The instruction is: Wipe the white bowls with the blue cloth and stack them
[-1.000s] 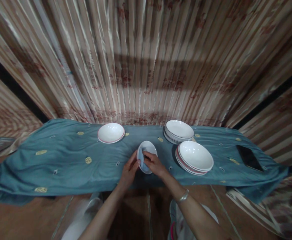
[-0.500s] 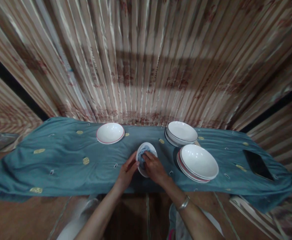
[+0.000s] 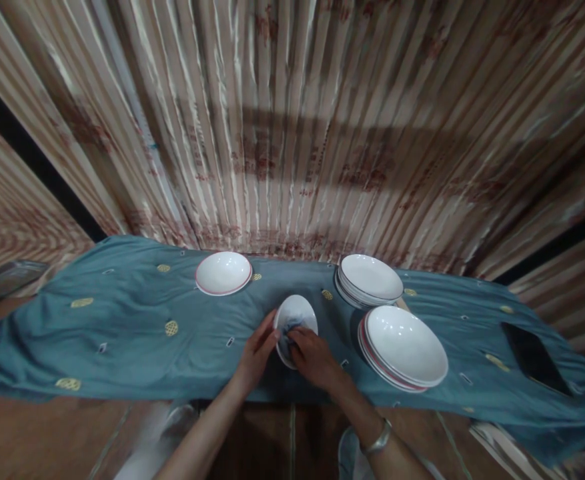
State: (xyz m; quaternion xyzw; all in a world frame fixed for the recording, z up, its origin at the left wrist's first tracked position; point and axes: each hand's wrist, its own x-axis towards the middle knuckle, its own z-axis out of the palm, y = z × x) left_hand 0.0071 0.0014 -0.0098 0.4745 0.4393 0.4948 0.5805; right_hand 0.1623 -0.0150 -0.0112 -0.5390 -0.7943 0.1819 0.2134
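Bowl (image 3: 298, 309) — left fingers (image 3: 265, 325) at rim, right fingers (image 3: 301, 335) inside — on cloth (image 3: 289, 326).

Room beside left hand (image 3: 258, 350), stacked bowls (image 3: 406, 345) blocking right

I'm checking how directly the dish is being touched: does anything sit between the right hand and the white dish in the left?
Yes, a bluish cloth lies inside the white dish, bunched under the right hand. The left hand holds the dish's edge with nothing visible between.
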